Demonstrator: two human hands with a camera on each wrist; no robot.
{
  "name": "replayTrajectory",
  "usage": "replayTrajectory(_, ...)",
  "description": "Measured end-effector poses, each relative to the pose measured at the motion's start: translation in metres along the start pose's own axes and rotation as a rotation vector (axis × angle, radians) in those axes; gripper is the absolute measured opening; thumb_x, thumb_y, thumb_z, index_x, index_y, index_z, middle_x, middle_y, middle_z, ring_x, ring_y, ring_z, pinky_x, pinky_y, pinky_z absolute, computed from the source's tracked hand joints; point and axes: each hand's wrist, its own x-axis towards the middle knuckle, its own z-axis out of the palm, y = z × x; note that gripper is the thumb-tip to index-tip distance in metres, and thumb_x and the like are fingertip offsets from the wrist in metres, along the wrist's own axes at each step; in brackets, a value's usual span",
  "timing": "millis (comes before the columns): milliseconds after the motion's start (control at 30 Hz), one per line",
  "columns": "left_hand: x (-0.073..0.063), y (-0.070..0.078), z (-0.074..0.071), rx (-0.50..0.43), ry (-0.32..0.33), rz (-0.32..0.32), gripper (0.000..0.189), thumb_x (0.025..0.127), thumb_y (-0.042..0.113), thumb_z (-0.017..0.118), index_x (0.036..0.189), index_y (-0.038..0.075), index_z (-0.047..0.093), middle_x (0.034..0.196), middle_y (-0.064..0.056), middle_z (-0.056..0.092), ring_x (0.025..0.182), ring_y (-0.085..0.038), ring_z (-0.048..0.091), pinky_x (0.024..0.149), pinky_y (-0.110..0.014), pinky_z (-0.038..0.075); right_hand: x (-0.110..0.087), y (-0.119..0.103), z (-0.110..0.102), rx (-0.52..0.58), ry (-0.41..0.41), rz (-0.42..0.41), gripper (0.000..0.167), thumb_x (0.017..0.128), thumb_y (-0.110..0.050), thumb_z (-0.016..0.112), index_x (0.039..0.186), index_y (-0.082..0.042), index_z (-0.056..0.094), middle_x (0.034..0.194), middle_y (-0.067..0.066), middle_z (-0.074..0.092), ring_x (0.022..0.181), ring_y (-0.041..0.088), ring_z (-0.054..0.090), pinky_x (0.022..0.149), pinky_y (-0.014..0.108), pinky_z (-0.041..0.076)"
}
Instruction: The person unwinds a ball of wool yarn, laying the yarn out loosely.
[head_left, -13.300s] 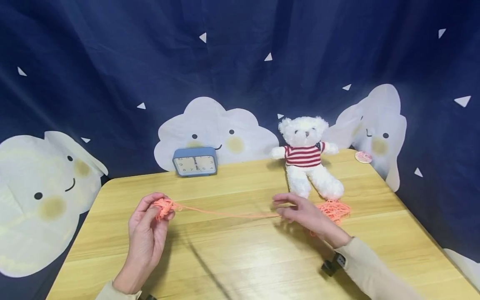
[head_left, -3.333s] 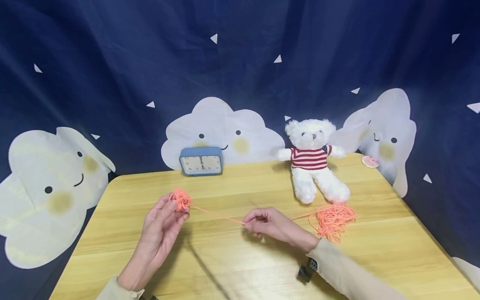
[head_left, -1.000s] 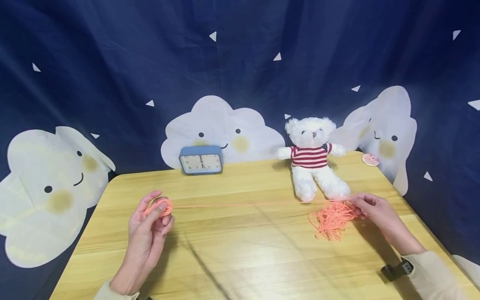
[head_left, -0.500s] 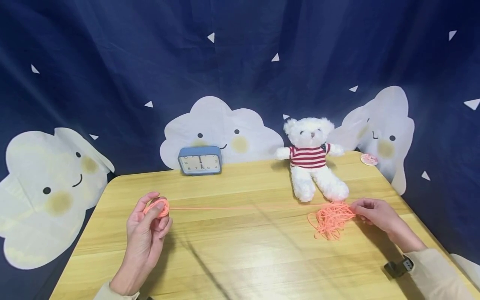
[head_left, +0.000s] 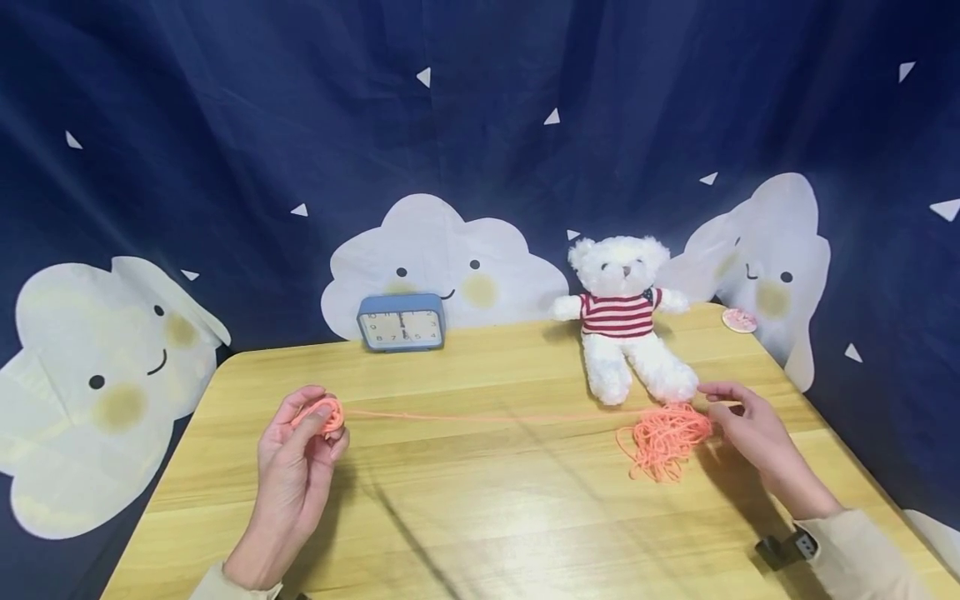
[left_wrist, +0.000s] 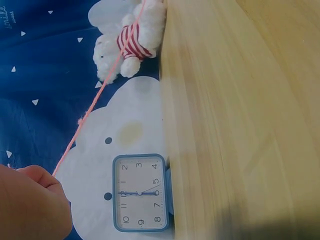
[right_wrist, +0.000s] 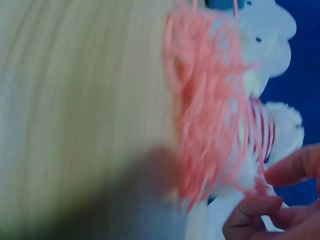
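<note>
Coral-pink yarn links both sides of the table. At the left, my left hand (head_left: 296, 467) pinches a small wound bundle of yarn (head_left: 332, 417) between thumb and fingers. From it a taut strand (head_left: 465, 417) crosses to a loose, tangled yarn pile (head_left: 667, 442) by the teddy bear's feet. My right hand (head_left: 757, 437) is at the pile's right edge, index finger and thumb parted. In the right wrist view its fingertips (right_wrist: 287, 170) sit right at some yarn loops, blurred. The left wrist view shows only part of the left hand (left_wrist: 37, 205); the bundle is hidden there.
A white teddy bear (head_left: 618, 317) in a red-striped sweater sits at the back right, its feet touching the pile. A blue alarm clock (head_left: 401, 322) stands at the back left. A round pink disc (head_left: 739, 320) lies by the back right corner of the wooden table (head_left: 480, 517).
Over the last seconds my right hand has moved right, from mid-strand to the pile's right edge. Since half a second ago its index finger and thumb have parted. The left hand barely moves.
</note>
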Motion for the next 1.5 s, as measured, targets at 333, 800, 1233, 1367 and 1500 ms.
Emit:
replayTrajectory(333,0.002,-0.002,-0.001,0.003,-0.009,-0.009,0.024,0.108,-0.016,0.050,0.116,-0.002,0.067,0.100,-0.012,0.069,0.073,-0.018,0.060,0.056,-0.027,0.028,-0.014,-0.066,0.069,0.137,-0.151,-0.190,0.031,0.106,-0.006,0.067,0.136,0.003,0.066,0.109,0.016,0.070,0.074,0.017,0.062,0.057,0.030,0.056)
replayTrajectory(800,0.005,-0.003,0.004,0.004,-0.019,-0.027,0.025,0.108,-0.016,0.049,0.114,0.000,0.067,0.098,-0.011,0.070,0.071,-0.017,0.060,0.053,-0.023,0.043,-0.002,-0.085,0.180,0.261,-0.647,-0.170,0.044,0.102,-0.006,0.070,0.142,0.008,0.060,0.136,0.026,0.064,0.085,0.025,0.065,0.069,0.028,0.060)
replayTrajectory(1233,0.005,0.003,0.007,-0.039,-0.049,-0.015,0.021,0.109,-0.014,0.050,0.113,-0.002,0.066,0.094,-0.011,0.067,0.070,-0.018,0.058,0.058,-0.028,0.026,-0.002,-0.099,0.209,0.188,-0.760,-0.221,0.039,0.091,0.001,0.078,0.128,0.008,0.068,0.115,0.015,0.072,0.102,0.025,0.067,0.083,0.025,0.059)
replayTrajectory(1367,0.006,0.003,0.007,-0.031,-0.033,-0.022,0.020,0.109,-0.013,0.051,0.113,-0.001,0.066,0.095,-0.011,0.067,0.070,-0.018,0.058,0.058,-0.028,0.027,-0.002,-0.098,0.208,0.212,-0.812,-0.187,0.028,0.092,0.004,0.074,0.119,0.009,0.071,0.096,0.007,0.072,0.085,0.015,0.065,0.073,0.022,0.058)
replayTrajectory(1500,0.006,0.004,0.006,-0.019,-0.017,-0.025,0.020,0.109,-0.012,0.052,0.113,0.000,0.066,0.095,-0.010,0.066,0.069,-0.018,0.058,0.059,-0.028,0.026,-0.003,-0.097,0.204,0.171,-0.820,-0.220,0.022,0.092,0.000,0.079,0.112,0.006,0.073,0.088,0.001,0.070,0.081,0.011,0.063,0.075,0.020,0.056)
